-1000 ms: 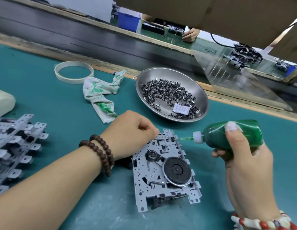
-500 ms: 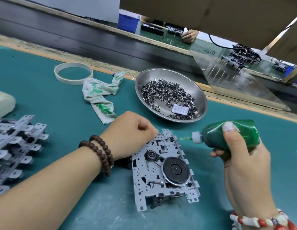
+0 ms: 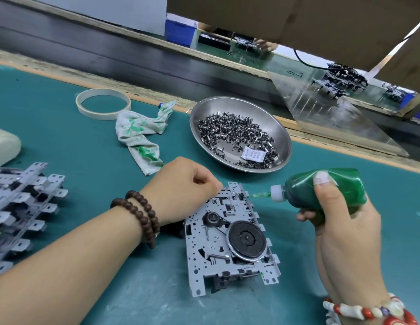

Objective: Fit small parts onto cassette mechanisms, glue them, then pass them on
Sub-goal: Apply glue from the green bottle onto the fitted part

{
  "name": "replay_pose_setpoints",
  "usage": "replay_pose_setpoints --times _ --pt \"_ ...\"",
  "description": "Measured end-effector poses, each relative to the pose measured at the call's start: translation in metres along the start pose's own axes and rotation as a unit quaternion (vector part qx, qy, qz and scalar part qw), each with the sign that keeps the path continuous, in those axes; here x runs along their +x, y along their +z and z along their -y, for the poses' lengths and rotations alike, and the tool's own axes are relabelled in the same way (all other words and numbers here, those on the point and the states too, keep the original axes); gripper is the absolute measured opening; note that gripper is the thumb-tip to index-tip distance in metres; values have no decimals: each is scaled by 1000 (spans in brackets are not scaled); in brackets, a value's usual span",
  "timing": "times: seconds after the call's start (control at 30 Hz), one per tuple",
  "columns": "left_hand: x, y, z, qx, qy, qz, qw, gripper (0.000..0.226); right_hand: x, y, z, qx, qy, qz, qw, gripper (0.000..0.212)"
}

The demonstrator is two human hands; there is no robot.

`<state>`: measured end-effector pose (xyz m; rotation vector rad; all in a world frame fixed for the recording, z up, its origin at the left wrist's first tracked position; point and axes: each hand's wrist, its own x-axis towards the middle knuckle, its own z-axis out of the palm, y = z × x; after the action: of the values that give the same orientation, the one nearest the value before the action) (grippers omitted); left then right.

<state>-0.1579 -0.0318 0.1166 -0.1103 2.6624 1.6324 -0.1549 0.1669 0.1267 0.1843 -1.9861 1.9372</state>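
Change: Since your nozzle has closed from just off the edge, it now touches the cassette mechanism (image 3: 230, 235) at upper centre.
Right hand (image 3: 340, 233): fingers wrapped round the glue bottle (image 3: 321, 187).
Left hand (image 3: 181, 188): curled fingers steady the far corner.
Meaning: gluing appears underway.

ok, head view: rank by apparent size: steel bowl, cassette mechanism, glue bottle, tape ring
1. steel bowl and cassette mechanism: too close to call; the mechanism is nearer the camera
2. glue bottle
3. tape ring
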Motion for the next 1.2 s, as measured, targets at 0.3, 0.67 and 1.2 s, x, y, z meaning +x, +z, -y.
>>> replay_pose_setpoints --times 0.3,0.67,1.2 --pt "0 0 1 -2 0 -1 1000 18 1 0 -3 -1 4 0 1000 9" --pt "0 0 -1 0 -8 0 1000 16 0 0 1 -2 2 -2 1000 18" --pt "1 1 3 -1 6 1 1000 19 -1 -1 5 41 30 5 999 18"
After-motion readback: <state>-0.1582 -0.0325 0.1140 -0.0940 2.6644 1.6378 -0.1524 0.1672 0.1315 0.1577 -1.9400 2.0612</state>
